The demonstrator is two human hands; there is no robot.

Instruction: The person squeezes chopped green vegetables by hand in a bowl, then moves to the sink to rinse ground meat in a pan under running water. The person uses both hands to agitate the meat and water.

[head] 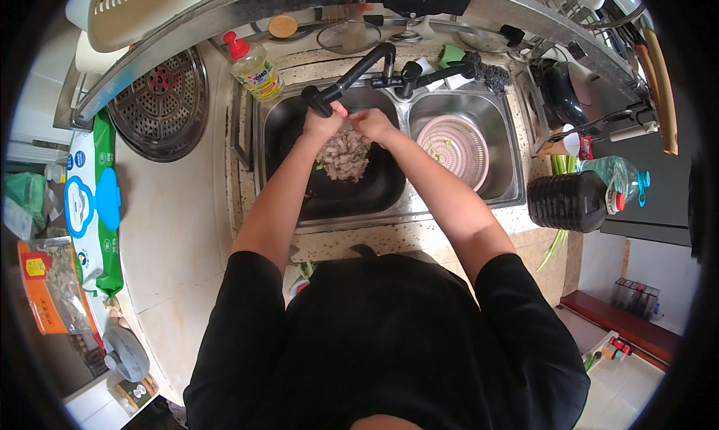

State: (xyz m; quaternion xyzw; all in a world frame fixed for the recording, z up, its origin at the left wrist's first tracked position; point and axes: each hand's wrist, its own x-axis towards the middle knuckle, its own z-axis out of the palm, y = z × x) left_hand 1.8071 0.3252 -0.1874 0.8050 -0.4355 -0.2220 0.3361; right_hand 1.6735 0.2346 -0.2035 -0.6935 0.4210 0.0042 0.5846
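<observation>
Both my hands are over the dark left basin [281,177] of a double steel sink, close together beneath the head of a black faucet [359,70]. My left hand [326,121] is directly below the spout, its fingers partly hidden by it. My right hand [372,125] is just to the right with bent fingers. A heap of pale pinkish-brown meat pieces [344,157] lies right below the hands, with green bits at its edges. Whether either hand grips anything is too small to tell. A pink plastic colander [477,154] with a few green scraps sits in the right basin.
Left of the sink stand a dish soap bottle [257,70] and a round perforated metal steamer rack [163,104]. A jug of dark liquid [567,201] lies at the right by green stalks [563,165]. A metal shelf rail [224,22] crosses above the sink's far side.
</observation>
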